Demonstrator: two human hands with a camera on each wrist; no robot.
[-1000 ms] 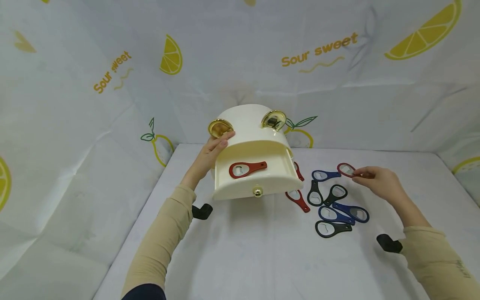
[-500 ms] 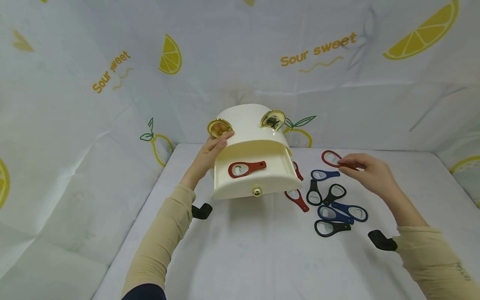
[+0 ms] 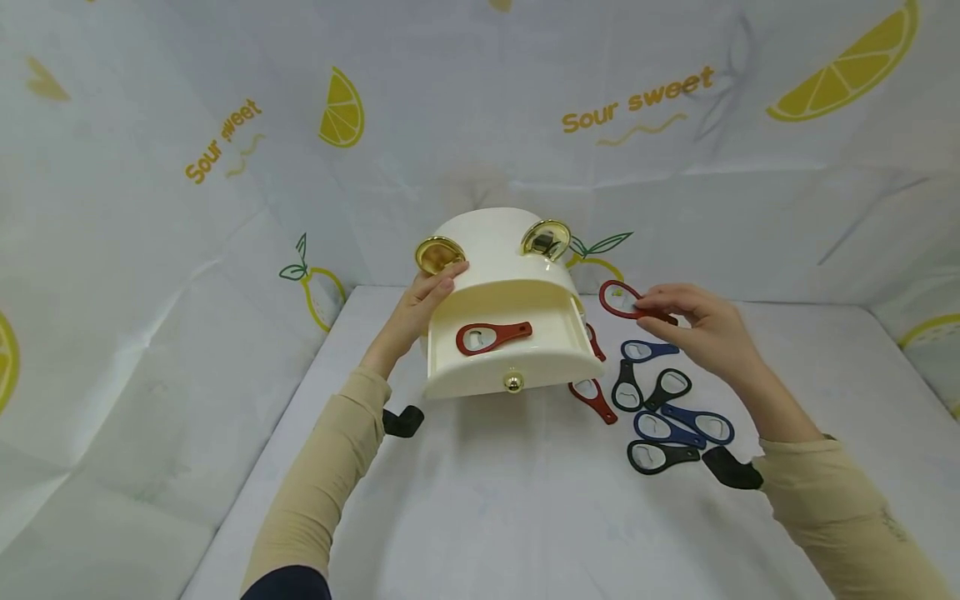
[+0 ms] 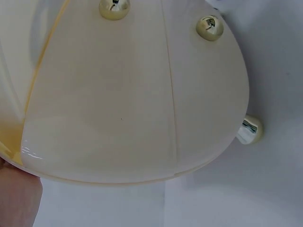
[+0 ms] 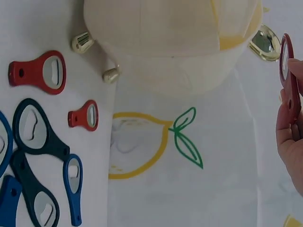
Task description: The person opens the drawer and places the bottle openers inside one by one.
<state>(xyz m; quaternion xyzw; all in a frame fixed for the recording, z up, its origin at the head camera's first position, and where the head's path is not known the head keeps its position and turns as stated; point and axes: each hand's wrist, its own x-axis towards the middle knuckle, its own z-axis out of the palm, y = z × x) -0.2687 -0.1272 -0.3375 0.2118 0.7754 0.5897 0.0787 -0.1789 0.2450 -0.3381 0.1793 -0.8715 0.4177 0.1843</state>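
Note:
My right hand (image 3: 701,329) pinches a red bottle opener (image 3: 621,299) by its handle, raised above the table to the right of a cream drawer box (image 3: 495,246). The right wrist view shows this opener (image 5: 289,92) upright between thumb and fingers. My left hand (image 3: 420,312) grips the box's left side beside a gold disc (image 3: 440,255); its fingertips reach the front. The box's drawer (image 3: 514,364) is pulled out, with another red bottle opener (image 3: 492,337) lying in it. In the left wrist view the box's smooth surface (image 4: 104,104) hides most of the left hand.
Several black, blue and red bottle openers (image 3: 663,457) lie right of the box; one red opener (image 3: 596,342) is partly hidden behind the drawer. A lemon-printed white cloth (image 3: 480,158) rises behind the table (image 3: 510,508).
My right hand has moved left and slightly up, bringing the red bottle opener off the loose ones toward the box. The left hand and the box stay in place.

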